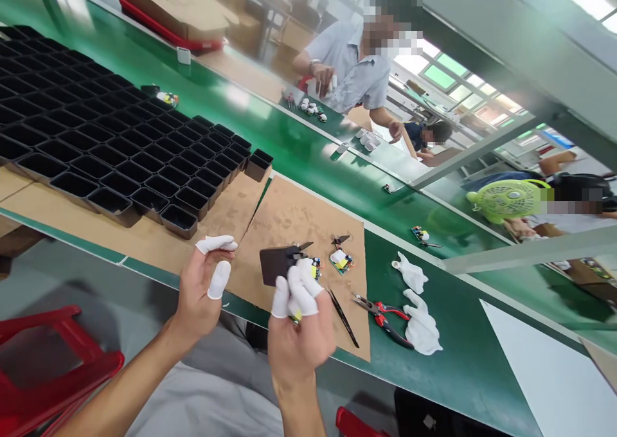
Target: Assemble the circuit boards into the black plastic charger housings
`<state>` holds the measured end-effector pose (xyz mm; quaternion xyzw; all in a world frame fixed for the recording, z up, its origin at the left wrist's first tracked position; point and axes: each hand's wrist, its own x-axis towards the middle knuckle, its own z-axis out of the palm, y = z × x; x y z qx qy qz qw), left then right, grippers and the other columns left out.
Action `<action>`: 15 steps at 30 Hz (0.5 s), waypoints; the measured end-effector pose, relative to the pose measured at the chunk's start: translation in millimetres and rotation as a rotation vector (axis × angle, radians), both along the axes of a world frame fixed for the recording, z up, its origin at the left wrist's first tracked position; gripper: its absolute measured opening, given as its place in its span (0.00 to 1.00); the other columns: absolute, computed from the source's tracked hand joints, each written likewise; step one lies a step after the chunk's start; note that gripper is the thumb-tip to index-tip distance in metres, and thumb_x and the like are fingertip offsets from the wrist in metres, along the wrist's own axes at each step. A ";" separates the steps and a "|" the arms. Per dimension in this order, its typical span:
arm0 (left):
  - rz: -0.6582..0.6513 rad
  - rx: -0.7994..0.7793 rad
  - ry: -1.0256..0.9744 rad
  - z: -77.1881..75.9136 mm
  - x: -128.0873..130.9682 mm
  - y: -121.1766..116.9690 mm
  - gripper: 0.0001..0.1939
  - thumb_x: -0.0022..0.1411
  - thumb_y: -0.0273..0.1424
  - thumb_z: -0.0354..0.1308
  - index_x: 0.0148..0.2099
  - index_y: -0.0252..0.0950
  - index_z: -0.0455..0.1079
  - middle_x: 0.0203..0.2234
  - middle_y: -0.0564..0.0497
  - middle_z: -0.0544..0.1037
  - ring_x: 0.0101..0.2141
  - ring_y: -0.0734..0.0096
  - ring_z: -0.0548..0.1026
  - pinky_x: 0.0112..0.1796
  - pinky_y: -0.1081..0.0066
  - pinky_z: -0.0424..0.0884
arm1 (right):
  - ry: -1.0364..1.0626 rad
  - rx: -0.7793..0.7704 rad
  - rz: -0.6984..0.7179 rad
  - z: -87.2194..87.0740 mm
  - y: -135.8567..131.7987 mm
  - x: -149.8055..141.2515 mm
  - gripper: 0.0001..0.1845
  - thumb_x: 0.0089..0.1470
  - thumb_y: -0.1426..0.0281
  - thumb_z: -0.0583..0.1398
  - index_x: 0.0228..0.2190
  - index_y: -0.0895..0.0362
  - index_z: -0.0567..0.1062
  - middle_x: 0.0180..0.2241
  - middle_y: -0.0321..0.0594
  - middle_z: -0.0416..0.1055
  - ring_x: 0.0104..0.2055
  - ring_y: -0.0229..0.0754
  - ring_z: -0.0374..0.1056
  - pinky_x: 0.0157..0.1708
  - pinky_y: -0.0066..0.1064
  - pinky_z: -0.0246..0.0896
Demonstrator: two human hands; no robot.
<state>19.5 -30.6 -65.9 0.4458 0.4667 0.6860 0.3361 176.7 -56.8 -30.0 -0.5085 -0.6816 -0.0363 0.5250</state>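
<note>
My left hand (205,279) is raised over the front edge of the bench, white finger cots on its thumb and fingers. The thumb stands apart from the fingers and nothing shows between them. My right hand (301,321), also in white finger cots, is closed on a small circuit board (295,311), of which only a yellow-and-white bit shows between thumb and fingers. Just beyond the fingertips is a black plastic cover (276,267); whether they touch it is unclear. Another circuit board (341,261) lies on the cardboard (308,212). Tweezers (344,318) lie right of my right hand.
Rows of black open cases (116,148) fill the bench at left. Red-handled pliers (385,318) and crumpled white gloves (421,324) lie at right. A green conveyor belt (299,157) runs behind, with a co-worker (354,58) across it. A red stool (62,360) stands lower left.
</note>
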 end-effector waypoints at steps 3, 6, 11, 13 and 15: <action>0.058 0.004 0.012 4.5 1.6 1.6 0.18 0.81 0.49 0.61 0.58 0.41 0.76 0.48 0.46 0.84 0.46 0.61 0.85 0.51 0.60 0.85 | -0.185 -0.013 0.051 -13.2 8.8 -11.9 0.25 0.71 0.82 0.65 0.63 0.51 0.83 0.51 0.51 0.88 0.57 0.55 0.88 0.57 0.43 0.88; 0.054 -0.019 0.046 5.9 1.0 1.6 0.18 0.82 0.49 0.59 0.58 0.41 0.76 0.49 0.46 0.84 0.48 0.60 0.85 0.52 0.59 0.85 | -0.207 -0.118 0.084 -16.5 14.9 -17.8 0.16 0.72 0.81 0.63 0.52 0.53 0.87 0.46 0.50 0.88 0.54 0.54 0.89 0.55 0.42 0.88; -0.032 -0.093 0.129 -3.5 -3.8 -0.5 0.15 0.83 0.44 0.57 0.59 0.41 0.76 0.51 0.43 0.84 0.51 0.58 0.85 0.54 0.58 0.83 | 0.052 -0.252 0.060 -2.6 18.1 -13.9 0.09 0.72 0.74 0.67 0.49 0.53 0.86 0.45 0.49 0.87 0.49 0.50 0.89 0.48 0.37 0.88; -0.065 -0.108 0.179 -8.2 -5.4 -1.5 0.13 0.82 0.42 0.59 0.60 0.42 0.76 0.53 0.43 0.84 0.52 0.56 0.84 0.55 0.57 0.83 | 0.364 -0.429 0.090 5.7 19.9 -7.4 0.15 0.71 0.65 0.70 0.56 0.53 0.84 0.46 0.49 0.87 0.47 0.48 0.88 0.47 0.38 0.88; -0.078 -0.118 0.207 -10.8 -6.0 -2.9 0.13 0.81 0.40 0.61 0.61 0.43 0.76 0.53 0.43 0.83 0.52 0.54 0.84 0.55 0.56 0.83 | 0.598 -0.576 0.149 15.0 24.2 3.3 0.25 0.69 0.57 0.72 0.62 0.53 0.82 0.49 0.52 0.88 0.49 0.49 0.88 0.51 0.41 0.88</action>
